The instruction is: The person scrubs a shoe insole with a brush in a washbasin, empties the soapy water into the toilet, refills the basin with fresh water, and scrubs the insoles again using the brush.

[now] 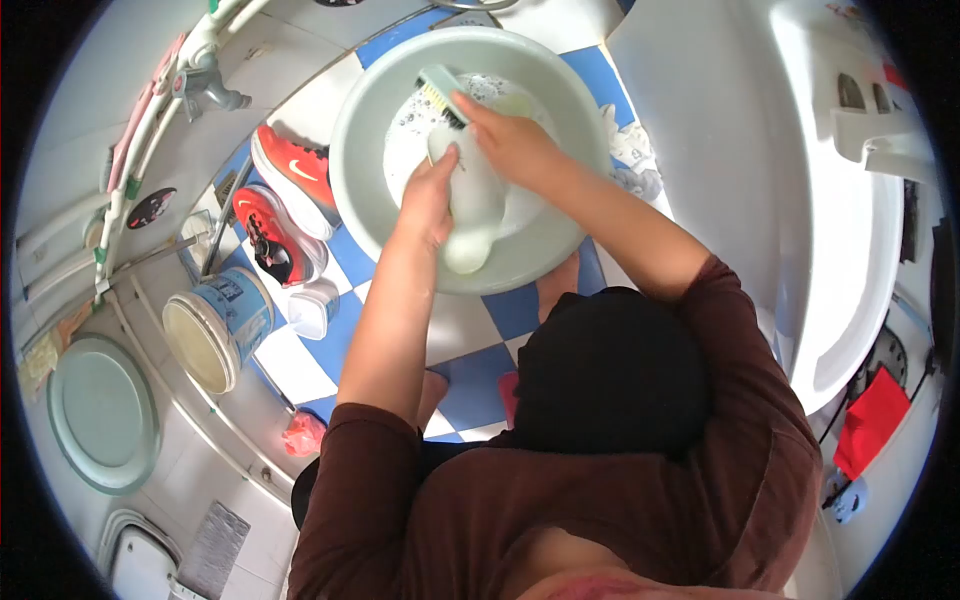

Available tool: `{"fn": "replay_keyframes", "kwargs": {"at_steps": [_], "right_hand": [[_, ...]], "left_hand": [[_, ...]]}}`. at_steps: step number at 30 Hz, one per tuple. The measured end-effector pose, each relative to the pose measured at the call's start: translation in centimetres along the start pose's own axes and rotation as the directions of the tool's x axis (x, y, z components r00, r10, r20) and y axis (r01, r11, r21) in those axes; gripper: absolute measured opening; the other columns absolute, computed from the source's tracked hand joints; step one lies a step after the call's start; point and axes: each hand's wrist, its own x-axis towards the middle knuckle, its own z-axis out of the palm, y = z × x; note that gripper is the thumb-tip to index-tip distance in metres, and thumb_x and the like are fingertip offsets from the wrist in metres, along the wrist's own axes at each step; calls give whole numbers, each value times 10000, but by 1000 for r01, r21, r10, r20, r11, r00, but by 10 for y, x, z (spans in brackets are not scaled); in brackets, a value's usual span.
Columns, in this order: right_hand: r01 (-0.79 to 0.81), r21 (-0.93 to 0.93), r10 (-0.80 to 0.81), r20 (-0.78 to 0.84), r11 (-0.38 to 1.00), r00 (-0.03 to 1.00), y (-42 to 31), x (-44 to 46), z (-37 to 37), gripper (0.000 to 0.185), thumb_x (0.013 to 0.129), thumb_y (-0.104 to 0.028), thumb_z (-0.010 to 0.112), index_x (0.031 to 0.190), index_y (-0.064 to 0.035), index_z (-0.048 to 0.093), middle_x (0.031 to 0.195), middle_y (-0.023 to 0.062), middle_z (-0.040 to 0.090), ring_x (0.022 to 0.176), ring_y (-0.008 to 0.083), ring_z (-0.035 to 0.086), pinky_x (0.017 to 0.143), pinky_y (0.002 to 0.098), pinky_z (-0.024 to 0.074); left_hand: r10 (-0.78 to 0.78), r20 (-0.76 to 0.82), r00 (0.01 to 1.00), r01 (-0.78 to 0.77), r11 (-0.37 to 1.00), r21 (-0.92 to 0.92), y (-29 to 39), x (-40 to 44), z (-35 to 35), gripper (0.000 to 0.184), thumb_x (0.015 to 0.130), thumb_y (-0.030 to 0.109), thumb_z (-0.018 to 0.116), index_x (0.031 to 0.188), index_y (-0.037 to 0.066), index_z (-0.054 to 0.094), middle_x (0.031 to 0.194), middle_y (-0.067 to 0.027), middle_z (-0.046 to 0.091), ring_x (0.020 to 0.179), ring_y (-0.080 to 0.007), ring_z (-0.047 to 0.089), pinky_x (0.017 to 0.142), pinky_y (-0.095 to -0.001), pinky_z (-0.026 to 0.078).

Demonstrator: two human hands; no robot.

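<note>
My right hand (515, 145) is closed around a pale green scrub brush (438, 82), whose yellowish and dark bristles point down to the left. My left hand (430, 198) grips the side of a pale, long, shoe-shaped thing (475, 195), thumb on top and the other fingers mostly hidden. The brush is at the far end of this pale thing; I cannot tell whether the bristles touch it. Both hands are over a large pale green basin (362, 200), which holds sudsy water (403, 130).
A pair of red sneakers (275, 230), a paint bucket (235, 320) and a small clear tub (313, 308) stand left of the basin on blue and white tiles. A tap (210, 85) juts from the left wall. A white bathtub (740, 150) borders the right.
</note>
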Motion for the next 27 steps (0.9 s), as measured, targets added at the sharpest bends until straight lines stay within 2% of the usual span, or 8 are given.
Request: {"fn": "replay_keyframes", "kwargs": {"at_steps": [8,13,14,17,19,21,23,27], "right_hand": [[-193,216,269,-413,957,870,68,-74,-65,520,934,-216,510,1401,-55,349,959,149,656,854,189,624,785,321,468],[-598,160,616,-297,786,730,157,-95,-77,405,922,-159,489,1309,-42,450,1084,196,590,980,293,588,873,383,449],[-517,-127,388,-520,846,761,167,-98,-66,358,902,-144,482,1247,-51,502,1096,190,571,1015,332,559,873,420,445],[-51,-460,-236,-544,887,805,91,-73,-63,377,884,-158,498,1251,-76,509,1185,194,533,1079,349,531,901,426,432],[131,-331,-211,-221,934,952,63,-53,-36,410,875,-157,541,1269,-46,506,1201,198,538,1100,376,506,951,403,408],[-77,-368,124,107,927,986,48,-21,5,505,883,-228,540,1354,-88,423,1340,209,429,1221,350,440,999,416,383],[-239,-557,309,34,796,950,57,5,48,607,883,-311,551,1421,-145,325,1458,191,286,1356,291,285,1044,468,328],[143,-687,-29,174,713,984,78,34,97,673,875,-382,560,1452,-201,264,1512,132,200,1408,234,165,1055,529,275]], "left_hand": [[408,-91,908,-83,389,918,13,77,-29,621,811,377,669,1250,-17,474,1126,-223,594,1048,-339,586,888,-407,464],[132,-208,969,219,-78,973,-53,49,-22,656,766,439,698,1225,20,487,1126,-211,600,1039,-328,596,873,-423,478],[10,-185,983,185,-120,975,-59,44,-21,658,762,457,696,1214,25,493,1128,-211,598,1038,-324,597,866,-424,481],[-20,-250,968,250,9,968,-55,51,-40,680,747,525,682,1187,45,490,1154,-222,581,1041,-335,591,856,-431,483],[142,-296,944,287,85,954,-54,54,-47,603,778,547,631,1114,54,545,1174,-195,581,1052,-320,587,846,-431,482],[304,-156,940,178,-48,983,-72,53,-43,554,790,533,623,1078,61,581,1175,-168,591,1058,-295,588,849,-423,481],[116,-230,966,235,-33,972,-62,46,-34,528,784,494,649,1045,39,594,1148,-182,597,1063,-304,583,875,-414,470],[172,-263,949,224,216,950,-68,55,-63,485,789,429,665,1035,19,585,1080,-202,616,1019,-335,592,868,-411,464]]}}
